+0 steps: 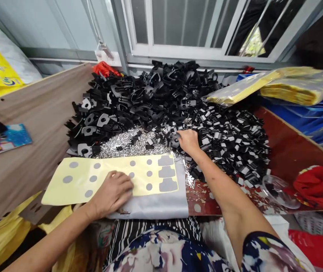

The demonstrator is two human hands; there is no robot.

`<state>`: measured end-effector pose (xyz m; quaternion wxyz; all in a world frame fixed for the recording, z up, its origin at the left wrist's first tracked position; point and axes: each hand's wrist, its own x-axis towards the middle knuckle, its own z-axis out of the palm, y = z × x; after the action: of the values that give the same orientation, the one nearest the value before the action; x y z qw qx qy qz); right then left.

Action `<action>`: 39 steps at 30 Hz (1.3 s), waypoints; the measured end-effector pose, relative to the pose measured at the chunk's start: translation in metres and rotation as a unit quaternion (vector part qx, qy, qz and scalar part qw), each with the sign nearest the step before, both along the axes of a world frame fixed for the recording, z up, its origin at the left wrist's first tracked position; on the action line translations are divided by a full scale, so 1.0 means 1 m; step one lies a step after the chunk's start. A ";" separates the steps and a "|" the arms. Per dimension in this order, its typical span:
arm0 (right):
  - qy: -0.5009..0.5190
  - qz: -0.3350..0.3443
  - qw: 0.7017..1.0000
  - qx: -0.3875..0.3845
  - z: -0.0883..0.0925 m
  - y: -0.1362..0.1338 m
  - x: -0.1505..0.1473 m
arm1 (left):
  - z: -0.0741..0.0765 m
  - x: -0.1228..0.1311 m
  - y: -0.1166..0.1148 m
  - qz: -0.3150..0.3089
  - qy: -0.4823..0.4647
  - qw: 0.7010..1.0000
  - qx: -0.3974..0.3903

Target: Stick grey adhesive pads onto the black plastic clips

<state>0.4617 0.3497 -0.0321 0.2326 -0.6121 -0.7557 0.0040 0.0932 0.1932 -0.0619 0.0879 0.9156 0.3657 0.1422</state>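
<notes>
A yellow backing sheet (118, 166) carries grey round stickers (73, 165) and larger grey shaped stickers (168, 185). My left hand (117, 190) rests on this sheet, fingers curled and pressed together; whatever is under the fingertips is hidden. Beneath the sheet's near side is a grey cloth (161, 206). My right hand (189, 141) reaches to the heap, its fingers closed in a pinch at the edge of a black plastic piece (174, 140) with a hole. Around that hand lie small silvery metal pins (147, 139) and small black clips (229, 136) with pale faces.
A tall heap of black plastic parts (138, 94) fills the back, below a barred window (184, 26). Bagged yellow sheets (291, 88) sit at the right. A clear plastic bowl (280, 190) and a red cloth (320, 185) are near the right front. A wooden board (45, 113) flanks the left.
</notes>
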 end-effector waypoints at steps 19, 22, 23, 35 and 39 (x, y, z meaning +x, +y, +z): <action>0.610 0.031 0.767 -0.197 -0.062 -0.101 -0.018 | -0.007 0.180 0.079 0.130 -0.491 0.777 -0.372; 0.465 0.032 0.871 -0.157 -0.057 -0.134 -0.009 | 0.000 0.182 0.078 0.103 -0.481 0.716 -0.495; 0.385 0.023 0.915 -0.117 -0.055 -0.146 -0.005 | 0.002 0.182 0.079 0.115 -0.484 0.697 -0.516; -0.016 0.047 0.999 -0.004 -0.074 -0.193 -0.018 | -0.018 0.210 0.094 0.110 -0.498 0.637 -0.579; 0.070 0.053 0.990 -0.108 -0.053 -0.199 -0.020 | -0.028 0.212 0.097 0.125 -0.516 0.633 -0.564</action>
<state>0.4421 0.1508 -0.0851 0.2170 -0.5911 -0.7640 0.1409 0.3054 0.2905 -0.0902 0.7427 0.4110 0.3804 0.3673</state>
